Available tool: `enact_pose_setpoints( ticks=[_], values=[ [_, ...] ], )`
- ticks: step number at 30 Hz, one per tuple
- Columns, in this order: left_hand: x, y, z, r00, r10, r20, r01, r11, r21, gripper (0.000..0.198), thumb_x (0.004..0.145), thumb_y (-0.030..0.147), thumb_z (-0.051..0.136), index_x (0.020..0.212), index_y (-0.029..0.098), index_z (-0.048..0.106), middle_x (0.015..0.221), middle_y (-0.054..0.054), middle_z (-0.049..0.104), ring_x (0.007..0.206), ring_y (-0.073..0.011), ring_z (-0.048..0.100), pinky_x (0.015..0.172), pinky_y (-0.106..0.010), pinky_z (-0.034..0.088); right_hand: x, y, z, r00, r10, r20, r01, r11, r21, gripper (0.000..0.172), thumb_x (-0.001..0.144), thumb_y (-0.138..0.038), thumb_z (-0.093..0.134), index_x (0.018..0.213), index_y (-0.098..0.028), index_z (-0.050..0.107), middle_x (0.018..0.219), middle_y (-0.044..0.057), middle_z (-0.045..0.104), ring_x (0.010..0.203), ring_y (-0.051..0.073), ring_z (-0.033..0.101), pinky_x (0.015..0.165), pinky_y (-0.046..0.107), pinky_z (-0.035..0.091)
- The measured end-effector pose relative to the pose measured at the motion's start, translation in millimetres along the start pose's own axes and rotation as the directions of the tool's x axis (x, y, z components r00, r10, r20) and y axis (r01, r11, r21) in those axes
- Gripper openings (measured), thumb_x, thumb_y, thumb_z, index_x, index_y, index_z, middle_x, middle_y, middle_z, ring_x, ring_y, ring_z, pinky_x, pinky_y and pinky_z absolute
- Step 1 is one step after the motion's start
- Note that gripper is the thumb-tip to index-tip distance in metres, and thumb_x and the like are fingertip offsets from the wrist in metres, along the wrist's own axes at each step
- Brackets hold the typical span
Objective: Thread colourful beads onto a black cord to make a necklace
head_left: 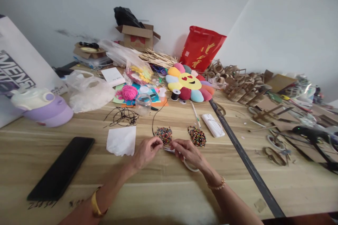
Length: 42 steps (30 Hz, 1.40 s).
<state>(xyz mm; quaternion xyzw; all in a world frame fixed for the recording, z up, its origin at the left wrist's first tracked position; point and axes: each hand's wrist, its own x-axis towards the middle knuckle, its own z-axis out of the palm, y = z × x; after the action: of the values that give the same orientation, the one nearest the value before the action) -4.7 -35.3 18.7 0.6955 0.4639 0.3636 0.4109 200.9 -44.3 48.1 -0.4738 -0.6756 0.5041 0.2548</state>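
My left hand [148, 150] is closed in a pinch just in front of a pile of small multicoloured beads [163, 135]. A thin black cord [153, 123] runs from the black spool [175, 94] down to its fingers. My right hand [188, 151] is also pinched, its fingertips close to the left ones; whatever lies between them is too small to make out. Beneath the right hand lie white-handled scissors [191, 167], partly covered. Strung beads [198, 137] lie coiled right of the pile. A white paper sheet [121, 141] is left of my left hand.
A black phone [62, 168] lies at left, beside a purple-white cap [43, 107]. Tangled black cords [123, 116], a clear jar [144, 104], pink yarn [129, 92] and a flower cushion [188, 82] stand behind the beads. A white packet [213, 125] and dark strip [243, 158] are right.
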Motion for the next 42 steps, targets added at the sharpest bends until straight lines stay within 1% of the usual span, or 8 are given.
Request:
enact_pose_setpoints(
  ticks=[3, 6, 10, 13, 19, 27, 35, 42],
  values=[
    [-5.1, -0.4, 6.0, 0.995, 0.095, 0.032, -0.098, 0.989, 0.111, 0.012, 0.084, 0.021, 0.052, 0.081, 0.019, 0.064, 0.080, -0.004, 0.069, 0.074, -0.0165, 0.061, 0.071, -0.025, 0.046, 14.1, -0.4, 16.1, 0.999, 0.037, 0.005, -0.037, 0.960, 0.277, 0.039, 0.087, -0.050, 0.052, 0.076, -0.014, 0.062, 0.056, -0.004, 0.046, 0.047, 0.007, 0.037, 0.043, 0.019, 0.026],
    [-6.6, -3.5, 8.3, 0.979, 0.192, 0.062, -0.200, 0.963, 0.178, 0.015, 0.086, 0.019, 0.049, 0.081, 0.019, 0.063, 0.082, -0.005, 0.067, 0.077, -0.0170, 0.061, 0.073, -0.026, 0.046, 25.1, -1.4, 26.6, 0.998, 0.054, -0.009, -0.041, 0.848, 0.528, 0.034, 0.076, -0.046, 0.067, 0.069, -0.015, 0.056, 0.057, -0.005, 0.043, 0.047, 0.006, 0.034, 0.042, 0.018, 0.023],
    [-3.7, -4.9, 2.9, 0.974, 0.221, 0.047, -0.226, 0.939, 0.260, 0.017, 0.087, 0.016, 0.048, 0.080, 0.018, 0.063, 0.081, -0.006, 0.066, 0.078, -0.0183, 0.061, 0.074, -0.028, 0.047, 35.0, -1.1, 30.4, 0.996, 0.083, 0.025, -0.077, 0.716, 0.694, 0.033, 0.070, -0.043, 0.074, 0.070, -0.016, 0.054, 0.056, -0.006, 0.045, 0.044, 0.005, 0.033, 0.040, 0.017, 0.022],
    [-0.4, -4.6, -4.9, 0.980, 0.199, 0.029, -0.198, 0.931, 0.307, 0.015, 0.085, 0.013, 0.049, 0.081, 0.017, 0.063, 0.081, -0.007, 0.067, 0.078, -0.0195, 0.062, 0.073, -0.029, 0.047, 39.2, 0.3, 26.8, 0.995, 0.096, -0.008, -0.059, 0.680, 0.731, 0.030, 0.070, -0.041, 0.075, 0.073, -0.016, 0.057, 0.055, -0.006, 0.049, 0.043, 0.005, 0.036, 0.039, 0.016, 0.025],
    [4.9, -8.0, -16.7, 0.979, 0.206, 0.009, -0.196, 0.919, 0.343, 0.014, 0.082, 0.008, 0.052, 0.081, 0.017, 0.063, 0.080, -0.005, 0.068, 0.077, -0.0181, 0.063, 0.073, -0.028, 0.048, 42.6, -1.1, 7.8, 0.972, 0.100, -0.214, 0.101, 0.645, 0.757, 0.025, 0.065, -0.033, 0.080, 0.069, -0.016, 0.062, 0.061, -0.003, 0.057, 0.050, 0.006, 0.046, 0.041, 0.013, 0.033],
    [6.7, -11.6, -23.1, 0.979, 0.150, 0.138, -0.194, 0.893, 0.407, 0.014, 0.084, 0.009, 0.051, 0.080, 0.017, 0.063, 0.082, -0.004, 0.068, 0.078, -0.0175, 0.062, 0.074, -0.027, 0.046, 39.7, 6.4, -15.4, 0.915, 0.152, -0.374, 0.202, 0.630, 0.750, 0.023, 0.062, -0.030, 0.082, 0.068, -0.016, 0.065, 0.071, -0.002, 0.062, 0.051, 0.004, 0.048, 0.039, 0.012, 0.036],
    [1.2, -3.6, -22.8, 0.932, 0.062, 0.358, -0.237, 0.849, 0.472, 0.018, 0.086, 0.014, 0.050, 0.076, 0.018, 0.065, 0.077, -0.003, 0.066, 0.076, -0.0190, 0.061, 0.069, -0.026, 0.040, 28.1, 17.9, -10.6, 0.924, 0.193, -0.330, 0.144, 0.624, 0.768, 0.028, 0.063, -0.034, 0.082, 0.070, -0.016, 0.062, 0.075, 0.000, 0.067, 0.053, 0.006, 0.056, 0.040, 0.012, 0.043],
    [-1.7, 4.1, -38.4, 0.898, -0.011, 0.440, -0.211, 0.866, 0.453, 0.019, 0.085, 0.022, 0.052, 0.077, 0.018, 0.069, 0.081, -0.006, 0.068, 0.080, -0.0210, 0.062, 0.070, -0.027, 0.039, 15.6, 14.3, 7.7, 0.970, 0.146, -0.196, 0.060, 0.634, 0.771, 0.028, 0.067, -0.035, 0.079, 0.068, -0.016, 0.059, 0.061, -0.003, 0.060, 0.042, 0.003, 0.048, 0.036, 0.012, 0.037]
  ],
)
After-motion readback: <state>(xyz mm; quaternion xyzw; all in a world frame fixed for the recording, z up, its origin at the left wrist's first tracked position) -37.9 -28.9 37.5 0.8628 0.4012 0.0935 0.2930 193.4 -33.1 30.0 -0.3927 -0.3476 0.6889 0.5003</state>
